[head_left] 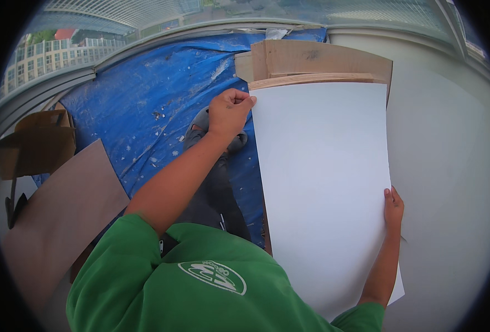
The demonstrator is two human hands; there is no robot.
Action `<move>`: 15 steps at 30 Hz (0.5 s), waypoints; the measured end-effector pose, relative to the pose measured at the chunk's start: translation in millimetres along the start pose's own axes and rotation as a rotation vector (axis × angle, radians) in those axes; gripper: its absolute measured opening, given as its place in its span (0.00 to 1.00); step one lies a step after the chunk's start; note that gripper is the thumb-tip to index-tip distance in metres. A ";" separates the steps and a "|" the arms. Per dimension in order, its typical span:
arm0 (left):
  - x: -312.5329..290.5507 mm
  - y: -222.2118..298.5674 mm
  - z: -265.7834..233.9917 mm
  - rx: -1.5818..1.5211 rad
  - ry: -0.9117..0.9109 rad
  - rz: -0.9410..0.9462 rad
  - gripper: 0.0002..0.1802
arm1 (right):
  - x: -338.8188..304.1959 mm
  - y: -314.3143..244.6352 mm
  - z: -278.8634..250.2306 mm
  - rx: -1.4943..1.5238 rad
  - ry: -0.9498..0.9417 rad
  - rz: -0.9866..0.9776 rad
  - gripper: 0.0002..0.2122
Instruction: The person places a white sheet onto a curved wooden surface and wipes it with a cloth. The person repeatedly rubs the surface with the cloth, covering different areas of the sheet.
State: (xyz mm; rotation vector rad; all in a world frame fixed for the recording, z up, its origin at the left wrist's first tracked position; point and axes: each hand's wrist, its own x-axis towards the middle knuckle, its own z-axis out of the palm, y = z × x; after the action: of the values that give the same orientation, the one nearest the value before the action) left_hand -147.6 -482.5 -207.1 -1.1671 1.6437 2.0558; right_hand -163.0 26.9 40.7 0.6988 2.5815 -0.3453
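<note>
A long white sheet (322,166) stretches in front of me, its far edge lying along a stack of thin wooden boards (317,81). At the sheet's far left corner, my left hand (228,113) pinches the edge between thumb and fingers. My right hand (393,207) holds the right edge about midway along, with the thumb on the white face and the other fingers partly hidden behind it. The near end of the sheet runs down beside my green shirt (200,282), which partly covers it.
Behind the boards stands a brown panel (333,58). A dusty blue tarp (140,105) with pale flecks covers the floor. To the left are a brown board (73,221) and a cardboard box (37,144). A pale wall (444,155) rises on the right; windows (51,61) line the far side.
</note>
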 end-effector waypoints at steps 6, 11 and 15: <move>0.3 -1.3 0.9 0.011 0.002 0.005 0.10 | 0.6 -1.2 -5.2 0.001 0.022 -0.016 0.30; -0.8 0.9 1.5 -0.055 0.001 0.030 0.10 | 4.2 -7.6 -9.4 -0.127 0.016 -0.009 0.31; -3.4 5.7 -0.8 -0.002 0.005 0.011 0.10 | 5.3 -12.6 -8.6 -0.080 -0.010 -0.024 0.30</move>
State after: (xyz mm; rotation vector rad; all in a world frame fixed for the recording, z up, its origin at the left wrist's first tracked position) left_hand -148.7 -484.2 -200.7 -1.1679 1.6541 2.0635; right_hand -176.7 21.5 47.1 0.6371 2.5807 -0.2501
